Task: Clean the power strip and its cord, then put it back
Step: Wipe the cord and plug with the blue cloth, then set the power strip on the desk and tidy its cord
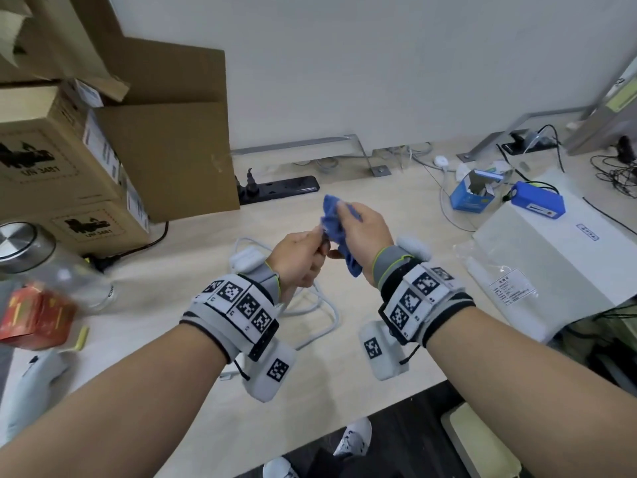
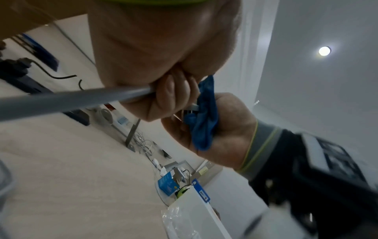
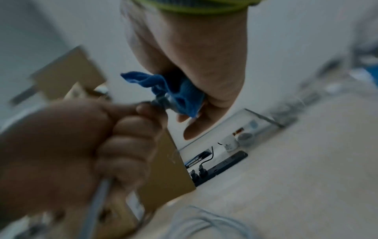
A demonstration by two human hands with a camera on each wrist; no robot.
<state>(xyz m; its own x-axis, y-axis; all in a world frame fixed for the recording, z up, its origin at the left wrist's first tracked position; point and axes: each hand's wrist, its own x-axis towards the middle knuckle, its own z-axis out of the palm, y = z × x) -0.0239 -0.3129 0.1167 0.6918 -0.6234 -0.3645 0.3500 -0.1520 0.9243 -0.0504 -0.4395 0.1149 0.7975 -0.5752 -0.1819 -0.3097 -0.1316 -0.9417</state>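
Above desk (image 1: 396,215), cord (image 2: 67,100) within left hand (image 1: 300,258) grip

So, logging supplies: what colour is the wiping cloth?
Blue; the cloth shows best in the head view.

Both forearms are bare, each wrist wrapped in a grey-and-white fabric band edged in black. The band on the left wrist (image 1: 238,312) carries a row of square black-and-white fiducial markers, as does the band on the right wrist (image 1: 418,298). A rounded white module (image 1: 272,369) bearing a single marker hangs under the left wrist on a short black cord; a matching white module (image 1: 379,350) hangs under the right. A grey knit cuff (image 1: 391,265) trimmed with a thin yellow-green line sits between the right band and the hand. Below the desk edge, white sneakers (image 1: 355,439) with dark laces are visible.
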